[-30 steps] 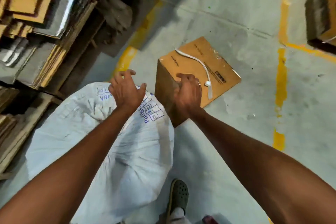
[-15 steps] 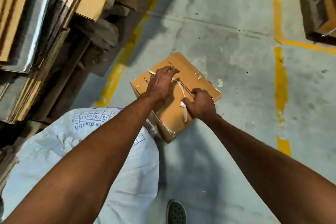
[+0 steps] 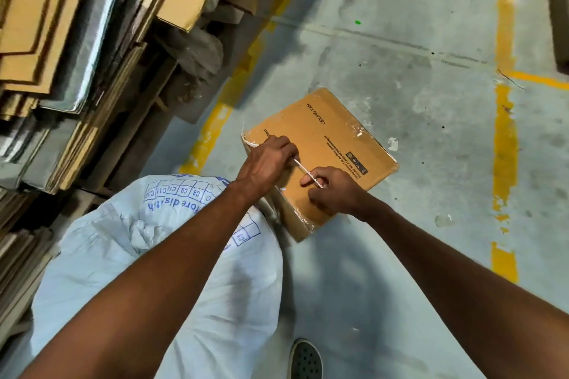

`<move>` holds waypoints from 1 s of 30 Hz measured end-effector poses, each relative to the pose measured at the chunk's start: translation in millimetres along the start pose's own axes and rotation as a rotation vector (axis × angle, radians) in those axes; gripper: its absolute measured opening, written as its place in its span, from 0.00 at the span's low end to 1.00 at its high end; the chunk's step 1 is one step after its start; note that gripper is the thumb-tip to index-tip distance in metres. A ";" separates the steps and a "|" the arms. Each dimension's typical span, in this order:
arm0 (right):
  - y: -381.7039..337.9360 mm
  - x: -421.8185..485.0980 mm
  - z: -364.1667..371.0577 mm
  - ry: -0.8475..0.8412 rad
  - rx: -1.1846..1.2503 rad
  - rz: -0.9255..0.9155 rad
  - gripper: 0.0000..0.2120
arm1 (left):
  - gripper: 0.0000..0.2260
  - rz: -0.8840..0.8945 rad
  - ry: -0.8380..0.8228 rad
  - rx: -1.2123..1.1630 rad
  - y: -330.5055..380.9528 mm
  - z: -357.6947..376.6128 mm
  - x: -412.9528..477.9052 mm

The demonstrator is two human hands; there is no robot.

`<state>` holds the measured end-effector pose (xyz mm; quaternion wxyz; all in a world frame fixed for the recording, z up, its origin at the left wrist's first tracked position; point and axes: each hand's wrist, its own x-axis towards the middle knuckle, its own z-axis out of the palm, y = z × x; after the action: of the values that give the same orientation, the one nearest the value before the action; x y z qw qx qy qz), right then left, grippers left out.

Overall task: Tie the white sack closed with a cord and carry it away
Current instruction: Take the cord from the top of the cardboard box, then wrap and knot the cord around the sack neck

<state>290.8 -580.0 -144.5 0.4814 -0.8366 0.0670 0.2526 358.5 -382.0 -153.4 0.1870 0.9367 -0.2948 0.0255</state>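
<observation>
I am looking down at both hands working over a box (image 3: 332, 144) that is sitting on the floor (image 3: 400, 40). The left hand (image 3: 268, 160) is closing its fingers around the cord (image 3: 303, 170), and the right hand (image 3: 334, 191) is pinching the same cord between thumb and fingertips (image 3: 308, 180) just to the right. A short white stretch of it is running taut between the two hands, slanting from far left to near right, right above the box top. Another bit of cord is curling out past the left hand at the far left corner of the box. I cannot tell how much of it is lying hidden under the palms.

The sack (image 3: 123, 255) is lying near left, under my left forearm, its side pressing against the near left edge of the box. Its mouth is looking bunched but untied. Stacked cardboard (image 3: 46, 40) is filling the far left, and a shoe (image 3: 306, 360) is showing at the near edge.
</observation>
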 end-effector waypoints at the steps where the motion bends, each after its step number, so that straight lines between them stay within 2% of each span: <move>1: -7.4 -2.4 4.8 -0.051 0.142 0.000 0.12 | 0.05 0.044 0.037 -0.010 -0.9 -3.7 -7.8; 3: -25.8 -3.9 27.8 -0.131 0.370 -0.024 0.08 | 0.05 0.084 0.092 -0.049 -4.2 -12.0 -29.3; 5: -48.8 -5.9 60.3 -0.075 0.438 -0.045 0.15 | 0.07 0.033 0.170 -0.138 -11.4 -20.0 -57.3; 7: -64.0 -8.1 92.6 0.033 0.441 -0.049 0.19 | 0.13 -0.091 0.276 -0.218 -14.6 -27.6 -90.1; 9: -72.1 -11.9 121.9 0.077 0.412 -0.054 0.18 | 0.26 -0.257 0.358 -0.247 -12.3 -33.5 -129.2; 10: -72.8 -13.1 136.6 0.080 0.395 -0.049 0.16 | 0.31 -0.377 0.423 -0.237 -9.3 -35.5 -151.9; 11: -75.5 -15.9 149.2 0.092 0.404 -0.030 0.15 | 0.30 -0.513 0.527 -0.217 -5.1 -34.6 -174.4; 13: -85.5 -18.0 182.9 0.179 0.542 0.041 0.15 | 0.30 -0.866 0.755 -0.169 -5.4 -29.3 -225.5; 14: -90.4 -18.2 198.8 0.251 0.603 0.084 0.14 | 0.36 -1.068 0.798 -0.168 -10.6 -25.8 -247.6; 15: -94.8 -18.7 212.9 0.318 0.627 0.116 0.14 | 0.44 -1.261 0.794 -0.194 -18.8 -22.5 -264.8; 17: -94.8 -18.8 238.4 0.381 0.645 0.138 0.14 | 0.62 -1.557 0.686 -0.318 -39.6 -13.6 -281.9; 19: -93.3 -19.0 262.0 0.402 0.661 0.159 0.17 | 0.73 -1.704 0.568 -0.446 -60.8 -10.3 -286.3; 20: -91.9 -18.3 272.5 0.404 0.633 0.187 0.17 | 0.74 -1.762 0.525 -0.476 -70.7 -11.7 -285.8; 22: -94.4 -23.5 288.1 0.405 0.571 0.240 0.17 | 0.64 -1.842 0.399 -0.536 -88.4 -16.2 -286.4; 24: -92.6 -28.2 303.6 0.388 0.526 0.242 0.17 | 0.44 -1.851 0.313 -0.601 -110.8 -17.3 -299.2; 25: -94.1 -33.2 308.1 0.389 0.499 0.230 0.18 | 0.38 -1.849 0.337 -0.666 -118.5 -18.1 -307.7; 26: -96.6 -36.0 310.0 0.408 0.490 0.219 0.18 | 0.37 -1.843 0.407 -0.768 -123.6 -17.4 -315.5; 27: -100.8 -35.0 313.0 0.437 0.494 0.208 0.17 | 0.39 -1.798 0.561 -0.952 -127.5 -17.3 -325.4; 28: -108.0 -34.5 316.5 0.457 0.534 0.206 0.16 | 0.40 -1.720 0.736 -1.184 -127.2 -19.4 -336.9; 30: -118.5 -22.6 326.4 0.541 0.476 0.145 0.13 | 0.43 -1.489 0.870 -1.644 -124.9 -15.4 -365.5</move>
<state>196.4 -246.5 -175.5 0.6084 -0.7308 0.3078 0.0330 128.2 -83.6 -238.7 0.7845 0.3897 0.4816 0.0297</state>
